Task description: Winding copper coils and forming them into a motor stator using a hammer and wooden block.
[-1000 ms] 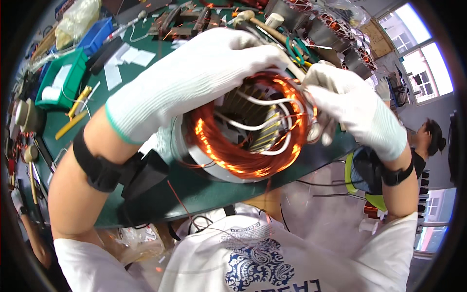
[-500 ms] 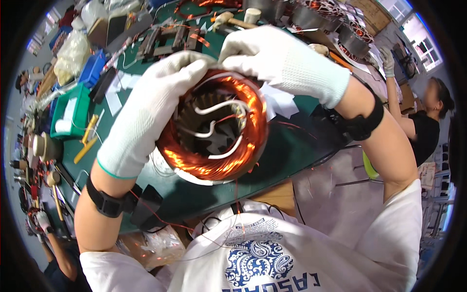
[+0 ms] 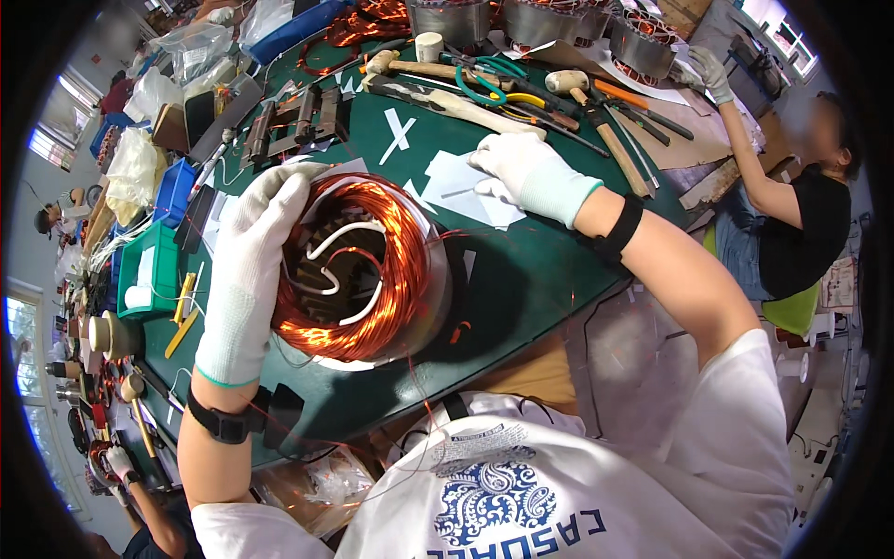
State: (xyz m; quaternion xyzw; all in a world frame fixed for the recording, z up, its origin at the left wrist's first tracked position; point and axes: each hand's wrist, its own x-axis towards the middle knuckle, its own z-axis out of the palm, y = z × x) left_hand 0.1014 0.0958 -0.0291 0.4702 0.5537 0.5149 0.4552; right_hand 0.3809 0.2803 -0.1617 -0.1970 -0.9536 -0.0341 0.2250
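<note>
A motor stator (image 3: 433,312) stands on the green table before me, with thick orange-brown copper windings (image 3: 405,252) around its top. White sleeved leads (image 3: 346,231) curl inside its open bore. My left hand (image 3: 270,210), in a white knitted glove, is closed at the far left rim of the stator; its fingertips are partly hidden behind the winding. To the right, my gloved right hand (image 3: 529,175) bends over loose white paper pieces (image 3: 452,191). Its fingers are curled down at the paper, and what lies between them cannot be made out.
Hammers, pliers (image 3: 484,86) and wooden-handled tools lie across the far side. More stators (image 3: 643,45) stand at the far right. Metal blocks (image 3: 303,116) and a green bin (image 3: 154,270) are on the left. A co-worker (image 3: 792,200) sits at the right; another person's gloved hand (image 3: 119,461) shows lower left.
My right hand has left the stator's far rim and moved right to the white papers. My left hand stays at the stator. The stator appears further left in view.
</note>
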